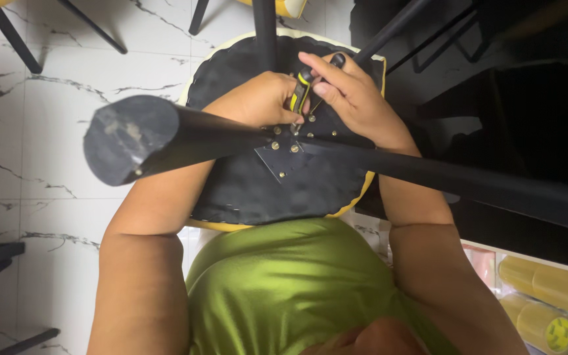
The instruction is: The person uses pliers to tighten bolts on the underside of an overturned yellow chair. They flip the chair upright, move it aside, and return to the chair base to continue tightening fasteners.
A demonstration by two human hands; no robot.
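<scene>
With the chair point(277, 190) upturned to bare its screws point(293, 148), the left hand point(264, 98) and right hand point(346, 89) both clasp the screwdriver point(301, 92).

Bare arms and a green top, seen from above

The person wears a sleeveless top point(284, 289) of bright yellow-green cloth with a soft sheen; it fills the near middle of the view and creases in shallow folds across the front. Both arms are bare from the shoulder down, with no sleeves, cuffs or gloves. The left hand point(261, 98) and the right hand point(350, 89) are bare too; no ring, watch or band shows on either wrist or on the fingers in view. The nails on the right hand are short and unpainted. The left forearm looks broad, being nearest the camera.
</scene>
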